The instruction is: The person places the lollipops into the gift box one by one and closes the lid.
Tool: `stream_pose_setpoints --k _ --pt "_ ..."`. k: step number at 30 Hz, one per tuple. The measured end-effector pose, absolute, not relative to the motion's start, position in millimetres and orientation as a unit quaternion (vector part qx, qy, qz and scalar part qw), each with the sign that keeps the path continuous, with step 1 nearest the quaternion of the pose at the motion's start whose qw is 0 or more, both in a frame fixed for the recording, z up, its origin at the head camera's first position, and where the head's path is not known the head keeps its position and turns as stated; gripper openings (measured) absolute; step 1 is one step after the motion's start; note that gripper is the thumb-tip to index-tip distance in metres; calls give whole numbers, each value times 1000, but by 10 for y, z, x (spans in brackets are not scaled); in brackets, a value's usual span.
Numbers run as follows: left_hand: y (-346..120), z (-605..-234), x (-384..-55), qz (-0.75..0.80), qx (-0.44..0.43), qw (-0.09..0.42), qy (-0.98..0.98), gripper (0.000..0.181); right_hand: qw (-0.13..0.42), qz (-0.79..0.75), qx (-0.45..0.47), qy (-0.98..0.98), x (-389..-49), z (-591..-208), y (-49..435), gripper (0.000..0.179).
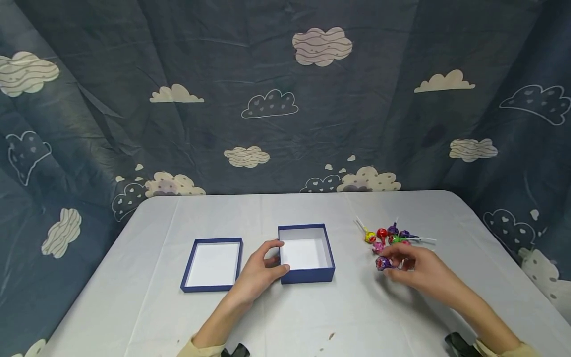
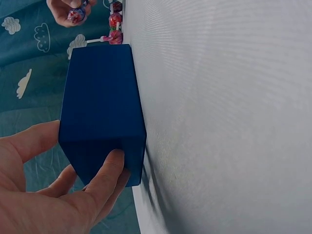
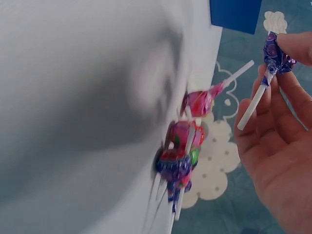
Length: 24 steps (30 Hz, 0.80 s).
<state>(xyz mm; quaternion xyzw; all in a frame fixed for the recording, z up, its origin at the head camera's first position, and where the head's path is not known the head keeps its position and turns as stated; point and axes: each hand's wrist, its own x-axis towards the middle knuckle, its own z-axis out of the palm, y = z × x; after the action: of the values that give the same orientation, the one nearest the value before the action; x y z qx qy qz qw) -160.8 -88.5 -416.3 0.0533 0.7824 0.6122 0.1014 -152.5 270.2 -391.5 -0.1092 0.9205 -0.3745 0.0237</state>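
A blue box (image 1: 308, 274) with a white inside stands uncovered on the table. My left hand (image 1: 258, 274) touches its left side; in the left wrist view the thumb meets a top corner and fingers (image 2: 113, 163) press the outer wall. My right hand (image 1: 419, 272) pinches a lollipop (image 1: 382, 263) in a purple wrapper between thumb and fingers, just in front of the pile. In the right wrist view, that lollipop's white stick (image 3: 252, 107) points away from the thumb. Several other lollipops (image 1: 381, 235), in red, yellow, pink, green and purple wrappers, lie heaped beyond this hand.
To the left of the box lies a shallow blue-rimmed lid (image 1: 213, 265), white side up. White cloth covers the table (image 1: 147, 297). A dark curtain (image 1: 214, 49) with printed clouds hangs behind it. Small brown specks (image 1: 331, 336) mark the cloth near the front.
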Motion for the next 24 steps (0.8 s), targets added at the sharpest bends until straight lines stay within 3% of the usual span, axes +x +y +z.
stream_pose_setpoints --k 14,24 --pt "-898 -4176 -1615 614 57 101 781 57 12 -410 -138 902 -1592 -3912 2478 30" --pt "-903 -4192 -1630 614 56 101 780 57 -25 -425 -142 894 -1663 -3888 2292 29"
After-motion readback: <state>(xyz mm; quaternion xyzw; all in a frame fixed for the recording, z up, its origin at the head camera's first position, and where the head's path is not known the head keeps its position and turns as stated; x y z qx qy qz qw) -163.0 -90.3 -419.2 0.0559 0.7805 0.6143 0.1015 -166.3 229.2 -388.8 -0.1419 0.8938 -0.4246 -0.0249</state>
